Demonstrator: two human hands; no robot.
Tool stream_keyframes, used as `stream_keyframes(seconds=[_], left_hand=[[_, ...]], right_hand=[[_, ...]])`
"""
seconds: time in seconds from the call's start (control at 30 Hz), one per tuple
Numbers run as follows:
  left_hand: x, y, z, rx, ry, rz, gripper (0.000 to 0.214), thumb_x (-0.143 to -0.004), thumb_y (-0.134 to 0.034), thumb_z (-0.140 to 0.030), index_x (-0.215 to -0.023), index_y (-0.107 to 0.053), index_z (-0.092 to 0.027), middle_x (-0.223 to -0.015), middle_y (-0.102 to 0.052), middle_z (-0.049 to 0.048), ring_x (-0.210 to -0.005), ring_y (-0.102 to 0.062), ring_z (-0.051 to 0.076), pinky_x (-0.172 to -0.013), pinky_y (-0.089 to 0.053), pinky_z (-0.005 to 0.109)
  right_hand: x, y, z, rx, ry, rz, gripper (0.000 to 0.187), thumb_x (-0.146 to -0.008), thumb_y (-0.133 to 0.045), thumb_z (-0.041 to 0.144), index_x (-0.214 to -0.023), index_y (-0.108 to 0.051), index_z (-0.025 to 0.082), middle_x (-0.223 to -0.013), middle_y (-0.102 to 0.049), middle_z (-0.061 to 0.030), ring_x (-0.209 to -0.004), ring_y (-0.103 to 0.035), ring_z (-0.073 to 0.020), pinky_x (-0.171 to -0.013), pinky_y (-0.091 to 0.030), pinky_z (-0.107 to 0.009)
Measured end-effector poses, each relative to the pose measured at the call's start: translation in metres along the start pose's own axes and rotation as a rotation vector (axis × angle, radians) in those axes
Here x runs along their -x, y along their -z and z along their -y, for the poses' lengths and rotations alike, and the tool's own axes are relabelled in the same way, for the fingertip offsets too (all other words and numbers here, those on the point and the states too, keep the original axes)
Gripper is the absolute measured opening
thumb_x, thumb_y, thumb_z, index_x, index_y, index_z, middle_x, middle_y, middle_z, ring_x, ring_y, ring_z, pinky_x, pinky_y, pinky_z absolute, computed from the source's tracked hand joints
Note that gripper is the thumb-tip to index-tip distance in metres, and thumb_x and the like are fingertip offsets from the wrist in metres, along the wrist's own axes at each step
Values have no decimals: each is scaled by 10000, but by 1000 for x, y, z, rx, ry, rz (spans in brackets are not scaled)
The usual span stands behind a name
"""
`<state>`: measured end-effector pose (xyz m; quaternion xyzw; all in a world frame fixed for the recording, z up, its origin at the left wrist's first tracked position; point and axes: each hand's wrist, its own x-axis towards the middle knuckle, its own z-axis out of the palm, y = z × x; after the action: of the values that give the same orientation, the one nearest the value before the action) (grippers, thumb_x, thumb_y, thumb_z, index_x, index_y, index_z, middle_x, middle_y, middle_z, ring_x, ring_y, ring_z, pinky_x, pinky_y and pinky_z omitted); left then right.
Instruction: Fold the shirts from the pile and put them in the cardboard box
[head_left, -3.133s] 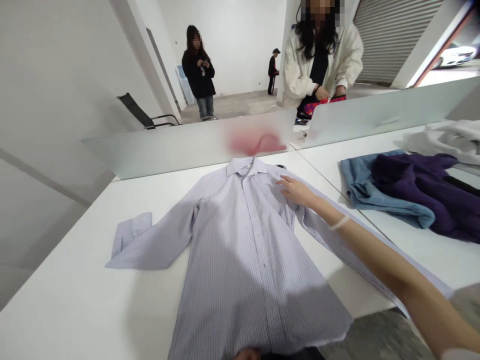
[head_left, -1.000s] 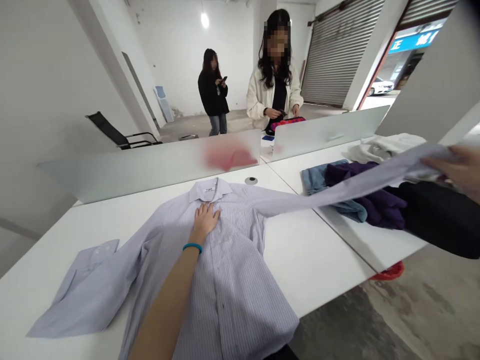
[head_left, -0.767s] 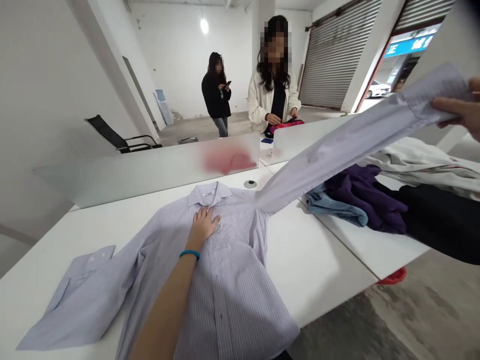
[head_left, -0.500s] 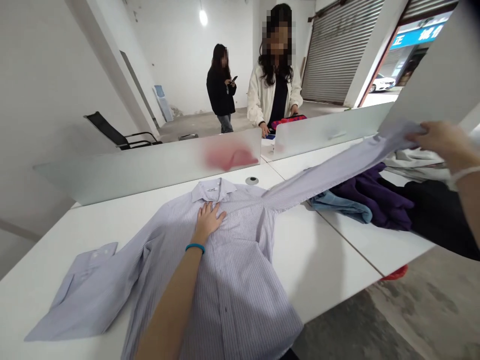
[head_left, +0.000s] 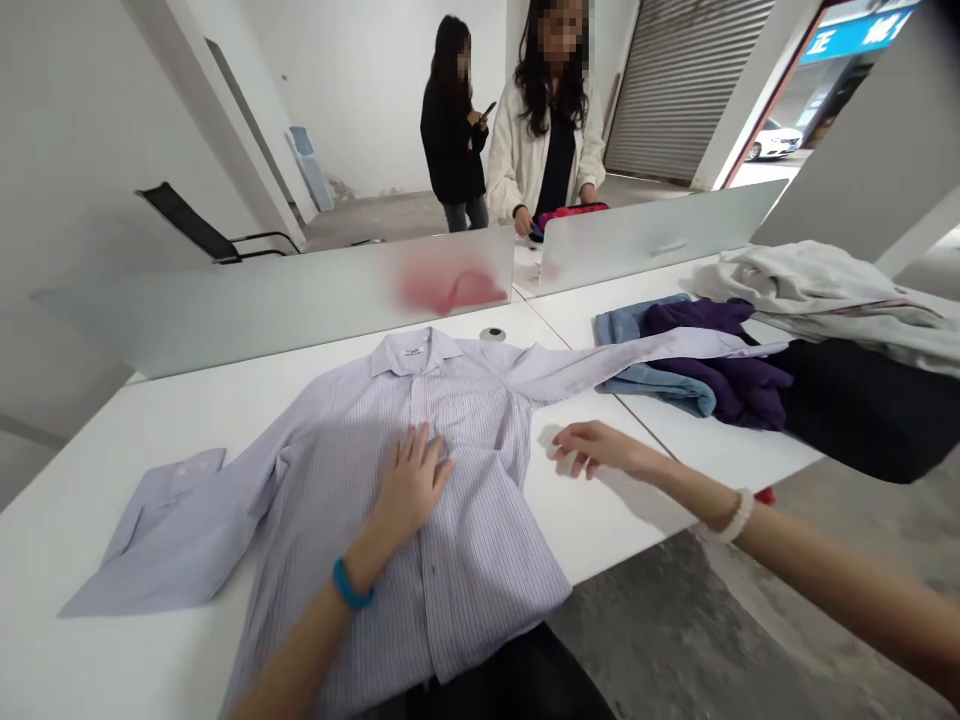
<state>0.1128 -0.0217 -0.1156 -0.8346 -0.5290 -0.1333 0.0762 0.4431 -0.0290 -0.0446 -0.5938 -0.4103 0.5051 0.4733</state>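
Observation:
A striped light-purple shirt (head_left: 480,530) lies front up on the white table (head_left: 60,510), its collar toward the divider. My left hand (head_left: 412,485) rests on the shirt's chest with fingers spread. Just right of the shirt's side, my right hand (head_left: 596,447) hovers over the table, its fingers loosely curled and apart, holding nothing. The sleeve on the right stretches out across folded blue jeans (head_left: 667,385) and a purple garment (head_left: 750,390). On the left, the other sleeve is bent, with its cuff on the table.
A black garment (head_left: 870,400) and a pale grey garment (head_left: 817,280) lie at the right. A frosted divider (head_left: 315,300) runs along the table's back. Two people stand beyond it, one in a white jacket (head_left: 510,150). A black chair (head_left: 187,225) stands at the left.
My right hand has let go of the right sleeve and come back left and nearer. The sleeve has dropped onto the clothes. My left hand has slid slightly down the shirt.

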Motion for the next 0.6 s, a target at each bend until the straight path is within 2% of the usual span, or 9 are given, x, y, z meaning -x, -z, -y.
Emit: stream_keyframes(seconds=[0.07,0.13,0.23,0.33,0.43,0.53,0.6], left_hand=[[28,7,-10,-24,40,61,535,-947,-310,-481,-1337,-501,-168,-1483,-391,141,-1376,-320,340,-1084,-306,540],[46,10,-14,-53,91,122,545,-949,-308,-472,-1368,-468,-163,-1483,-386,153,-1368,-332,348,-1082,-305,544],[55,10,-14,-62,117,175,550,-960,-295,-438,-1420,-397,-155,-1502,-348,162,-1385,-297,344,-1097,-284,533],[55,7,-12,-56,116,163,542,-964,-294,-418,-1440,-361,-168,-1518,-317,153,-1400,-264,333,-1108,-266,528],[54,5,-11,-50,103,140,541,-963,-300,-412,-1437,-370,-161,-1514,-323,158,-1400,-264,334,-1110,-263,528],[54,3,-8,-30,76,132,543,-962,-297,-409,-1431,-383,-149,-1504,-338,166,-1394,-279,338,-1105,-276,526],[53,1,-4,-9,64,124,540,-960,-298,-410,-1427,-388,-155,-1501,-347,162,-1393,-285,332,-1100,-286,528]], right_hand=[[15,-20,-21,38,-30,138,338,-916,-562,352,-1192,-550,156,-1167,-579,-81,-974,-601,-189,-821,-529,-391],[33,-37,-36,70,-59,248,316,-906,-574,365,-1134,-572,147,-1038,-617,-67,-843,-613,-156,-722,-535,-325],[65,-51,-49,192,-67,479,309,-841,-636,395,-1027,-582,155,-749,-587,-3,-583,-518,-106,-523,-432,-236],[105,-54,-58,466,78,637,277,-794,-657,387,-937,-558,172,-730,-545,14,-596,-464,-108,-547,-360,-235],[147,-50,-71,609,184,587,172,-805,-619,344,-839,-553,190,-775,-566,5,-653,-468,-119,-607,-334,-237],[179,-44,-95,582,98,528,108,-826,-564,311,-874,-578,215,-736,-583,26,-598,-463,-114,-586,-320,-230],[191,-43,-118,532,36,453,150,-783,-595,285,-922,-598,227,-773,-608,19,-662,-507,-139,-629,-353,-232]])
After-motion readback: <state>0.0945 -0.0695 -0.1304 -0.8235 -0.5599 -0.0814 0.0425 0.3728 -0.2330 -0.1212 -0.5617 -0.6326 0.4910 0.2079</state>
